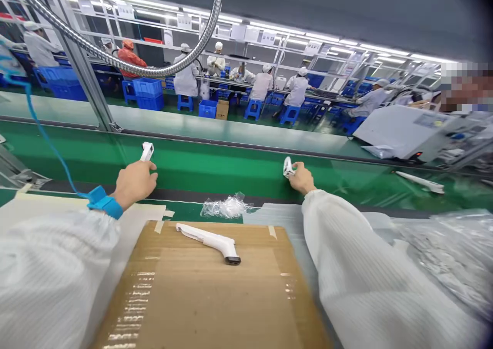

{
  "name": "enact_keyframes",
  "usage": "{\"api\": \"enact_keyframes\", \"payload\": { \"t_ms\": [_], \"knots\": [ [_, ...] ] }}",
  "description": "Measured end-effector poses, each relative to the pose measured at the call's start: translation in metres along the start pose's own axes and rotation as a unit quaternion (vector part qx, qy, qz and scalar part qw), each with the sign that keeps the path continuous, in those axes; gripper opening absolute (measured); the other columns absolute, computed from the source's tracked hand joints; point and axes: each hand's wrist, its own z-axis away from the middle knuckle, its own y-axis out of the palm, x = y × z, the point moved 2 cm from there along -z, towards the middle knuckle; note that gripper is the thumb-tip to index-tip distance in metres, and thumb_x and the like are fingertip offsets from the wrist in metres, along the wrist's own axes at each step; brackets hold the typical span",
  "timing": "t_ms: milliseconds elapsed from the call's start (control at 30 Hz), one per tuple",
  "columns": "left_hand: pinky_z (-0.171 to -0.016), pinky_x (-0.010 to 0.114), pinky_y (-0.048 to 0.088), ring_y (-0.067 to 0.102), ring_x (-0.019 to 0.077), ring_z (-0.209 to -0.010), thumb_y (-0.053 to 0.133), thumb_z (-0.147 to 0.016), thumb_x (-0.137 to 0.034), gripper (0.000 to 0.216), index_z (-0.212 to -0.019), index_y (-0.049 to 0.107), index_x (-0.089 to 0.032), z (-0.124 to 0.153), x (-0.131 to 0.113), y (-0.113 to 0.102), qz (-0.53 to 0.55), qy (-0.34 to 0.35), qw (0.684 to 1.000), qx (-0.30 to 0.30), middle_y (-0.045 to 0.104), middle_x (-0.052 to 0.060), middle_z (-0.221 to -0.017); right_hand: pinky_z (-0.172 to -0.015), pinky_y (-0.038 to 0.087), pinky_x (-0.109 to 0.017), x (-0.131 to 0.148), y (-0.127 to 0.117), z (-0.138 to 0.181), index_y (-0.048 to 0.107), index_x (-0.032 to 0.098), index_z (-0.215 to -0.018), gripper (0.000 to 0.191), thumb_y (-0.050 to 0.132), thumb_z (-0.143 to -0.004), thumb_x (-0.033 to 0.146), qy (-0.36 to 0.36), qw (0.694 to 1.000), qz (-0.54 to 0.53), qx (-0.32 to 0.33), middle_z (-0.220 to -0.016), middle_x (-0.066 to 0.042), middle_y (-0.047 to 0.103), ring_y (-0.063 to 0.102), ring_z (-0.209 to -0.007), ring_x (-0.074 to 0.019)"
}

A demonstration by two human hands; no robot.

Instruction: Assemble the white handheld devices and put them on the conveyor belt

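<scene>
My left hand [135,183], with a blue wrist strap [105,202], reaches over the green conveyor belt [215,167]. Its fingers are closed on a white plastic part [147,151] that sticks out beyond them. Farther right above the belt, my right hand [302,178] pinches a second white part [287,167] between thumb and fingers; its exact kind is unclear. On the cardboard box [200,303] before me lies a white handle-shaped plastic piece [211,241] with a dark end, touched by neither hand.
Crumpled clear plastic [227,206] lies between box and belt. A long white piece [419,181] rests on the belt at right, near a bag of white parts [454,256]. A metal post [82,56] and flexible hose [165,72] stand ahead; co-workers sit beyond.
</scene>
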Motion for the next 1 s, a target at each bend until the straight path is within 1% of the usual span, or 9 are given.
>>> {"api": "enact_keyframes", "payload": {
  "t_ms": [167, 300, 400, 467, 567, 700, 767, 867, 1000],
  "knots": [
    [-0.095, 0.036, 0.049, 0.065, 0.0253, -0.107, 0.051, -0.090, -0.034, 0.035, -0.117, 0.066, -0.017, 0.047, -0.062, 0.009, 0.181, 0.078, 0.980, -0.018, 0.070, 0.009, -0.114, -0.083, 0.060, -0.040, 0.030, -0.024, 0.075, 0.056, 0.022, -0.109, 0.028, 0.064, -0.084, 0.029, -0.058, 0.981, -0.152, 0.103, -0.109, -0.008, 0.065, 0.067, -0.093, -0.0206],
    [-0.109, 0.039, 0.039, 0.052, 0.0261, -0.127, 0.053, -0.090, -0.042, 0.048, -0.130, 0.057, -0.016, 0.097, -0.115, 0.007, 0.303, 0.209, 0.928, -0.058, 0.058, 0.009, -0.138, -0.088, 0.058, -0.037, 0.064, -0.047, 0.159, 0.061, 0.022, -0.107, 0.033, 0.065, -0.086, 0.047, -0.124, 0.918, -0.307, 0.218, -0.113, -0.006, 0.067, 0.065, -0.098, -0.0183],
    [-0.098, 0.036, 0.044, 0.059, 0.0241, -0.115, 0.052, -0.092, -0.042, 0.041, -0.125, 0.060, -0.020, 0.126, -0.137, 0.009, 0.367, 0.244, 0.897, 0.031, 0.064, 0.006, -0.128, -0.086, 0.056, -0.035, 0.085, -0.061, 0.209, 0.063, 0.022, -0.104, 0.031, 0.062, -0.089, 0.049, -0.150, 0.889, -0.343, 0.263, -0.107, -0.005, 0.067, 0.063, -0.092, -0.0162],
    [-0.080, 0.032, 0.048, 0.064, 0.0213, -0.092, 0.049, -0.094, -0.040, 0.031, -0.111, 0.066, -0.022, 0.140, -0.140, 0.012, 0.394, 0.216, 0.888, 0.100, 0.071, 0.003, -0.105, -0.082, 0.055, -0.034, 0.092, -0.066, 0.230, 0.063, 0.023, -0.106, 0.031, 0.052, -0.095, 0.049, -0.181, 0.905, -0.302, 0.237, -0.104, -0.005, 0.067, 0.062, -0.087, -0.0156],
    [-0.069, 0.030, 0.043, 0.062, 0.0195, -0.078, 0.050, -0.093, -0.035, 0.021, -0.097, 0.066, -0.022, 0.154, -0.133, 0.016, 0.403, 0.164, 0.894, 0.104, 0.071, 0.000, -0.088, -0.085, 0.050, -0.035, 0.096, -0.069, 0.244, 0.064, 0.026, -0.107, 0.025, 0.051, -0.097, 0.044, -0.299, 0.924, -0.200, 0.128, -0.109, -0.005, 0.065, 0.061, -0.095, -0.0179],
    [-0.068, 0.029, 0.038, 0.060, 0.0193, -0.076, 0.050, -0.093, -0.034, 0.020, -0.090, 0.066, -0.022, 0.163, -0.121, 0.019, 0.388, 0.159, 0.905, 0.072, 0.070, 0.000, -0.081, -0.085, 0.040, -0.036, 0.096, -0.063, 0.251, 0.065, 0.025, -0.093, 0.005, 0.061, -0.094, 0.028, -0.475, 0.880, 0.000, 0.000, -0.102, -0.002, 0.067, 0.059, -0.094, -0.0179],
    [-0.071, 0.030, 0.038, 0.061, 0.0198, -0.080, 0.051, -0.092, -0.034, 0.021, -0.093, 0.068, -0.023, 0.164, -0.119, 0.021, 0.396, 0.157, 0.902, 0.074, 0.071, 0.000, -0.085, -0.083, 0.034, -0.038, 0.098, -0.057, 0.255, 0.064, 0.024, -0.086, 0.010, 0.059, -0.095, 0.020, -0.519, 0.849, 0.091, -0.041, -0.094, 0.000, 0.069, 0.058, -0.087, -0.0168],
    [-0.071, 0.030, 0.039, 0.061, 0.0204, -0.080, 0.052, -0.090, -0.036, 0.023, -0.093, 0.070, -0.022, 0.158, -0.112, 0.025, 0.416, 0.078, 0.903, 0.078, 0.071, 0.002, -0.086, -0.083, 0.031, -0.037, 0.102, -0.047, 0.262, 0.059, 0.022, -0.080, 0.019, 0.053, -0.094, 0.010, -0.532, 0.840, 0.103, -0.021, -0.088, 0.001, 0.068, 0.056, -0.084, -0.0165],
    [-0.061, 0.030, 0.038, 0.057, 0.0198, -0.066, 0.047, -0.091, -0.047, 0.036, -0.082, 0.066, -0.017, 0.145, -0.092, 0.031, 0.475, -0.067, 0.877, 0.024, 0.063, 0.004, -0.067, -0.080, 0.035, -0.035, 0.111, -0.022, 0.252, 0.054, 0.024, -0.083, 0.018, 0.045, -0.093, 0.012, -0.444, 0.893, -0.018, 0.070, -0.087, -0.001, 0.061, 0.053, -0.082, -0.0188]
  ]
}}
